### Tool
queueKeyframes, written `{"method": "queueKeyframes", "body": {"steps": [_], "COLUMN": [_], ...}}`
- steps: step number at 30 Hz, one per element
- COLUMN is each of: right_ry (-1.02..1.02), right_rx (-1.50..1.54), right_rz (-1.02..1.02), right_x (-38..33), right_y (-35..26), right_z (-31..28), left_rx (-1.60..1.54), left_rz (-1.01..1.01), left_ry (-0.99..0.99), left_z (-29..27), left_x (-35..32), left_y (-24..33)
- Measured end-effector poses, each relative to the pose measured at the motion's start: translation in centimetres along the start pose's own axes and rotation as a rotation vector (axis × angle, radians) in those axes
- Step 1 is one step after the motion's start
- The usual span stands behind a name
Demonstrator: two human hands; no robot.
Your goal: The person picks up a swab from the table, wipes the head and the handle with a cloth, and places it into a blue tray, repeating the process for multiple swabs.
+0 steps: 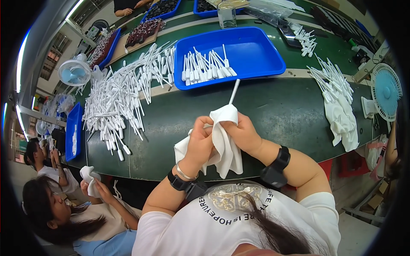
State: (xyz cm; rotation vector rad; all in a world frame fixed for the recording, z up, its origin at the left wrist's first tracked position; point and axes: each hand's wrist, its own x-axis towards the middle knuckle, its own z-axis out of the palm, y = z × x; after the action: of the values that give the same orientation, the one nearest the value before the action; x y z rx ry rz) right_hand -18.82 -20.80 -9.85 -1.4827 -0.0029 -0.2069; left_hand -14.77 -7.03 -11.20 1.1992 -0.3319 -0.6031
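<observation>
My left hand (200, 143) and my right hand (245, 133) are both closed on a white cloth (226, 147) above the table's near side. The cloth is folded around one end of a thin white stick-shaped piece (234, 91), whose bare shaft juts out at the top and tilts slightly right. Its other end is hidden in the cloth. Just beyond my hands is a blue tray (252, 53), with several white sticks with wider oblong heads (207, 68) along its near left part.
A big heap of similar white sticks (113, 100) covers the table's left side. More sticks (331, 81) lie at right beside a crumpled white cloth (341, 121) and a fan (385, 91). At lower left a co-worker (60, 213) holds another white cloth (89, 179). A glass bottle (226, 16) stands behind the tray.
</observation>
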Motion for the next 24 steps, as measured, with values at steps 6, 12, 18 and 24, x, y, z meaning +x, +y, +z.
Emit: {"method": "queueKeyframes", "body": {"steps": [6, 12, 18, 24], "right_ry": [-0.12, -0.118, -0.405, -0.414], "right_rx": [0.296, 0.045, -0.241, -0.113], "right_rz": [0.234, 0.053, 0.009, 0.099], "right_x": [-0.7, 0.4, 0.3, 0.4], "right_y": [0.0, -0.1, 0.4, -0.3], "right_z": [0.4, -0.5, 0.1, -0.3], "left_rx": [-0.272, 0.259, 0.157, -0.291], "left_rz": [-0.013, 0.161, 0.223, 0.388], "left_ry": [0.086, 0.034, 0.129, 0.259], "left_z": [1.2, -1.1, -0.8, -3.3], "left_x": [-0.4, -0.3, -0.3, 0.2], "left_y": [1.2, 3.0, 3.2, 4.0]}}
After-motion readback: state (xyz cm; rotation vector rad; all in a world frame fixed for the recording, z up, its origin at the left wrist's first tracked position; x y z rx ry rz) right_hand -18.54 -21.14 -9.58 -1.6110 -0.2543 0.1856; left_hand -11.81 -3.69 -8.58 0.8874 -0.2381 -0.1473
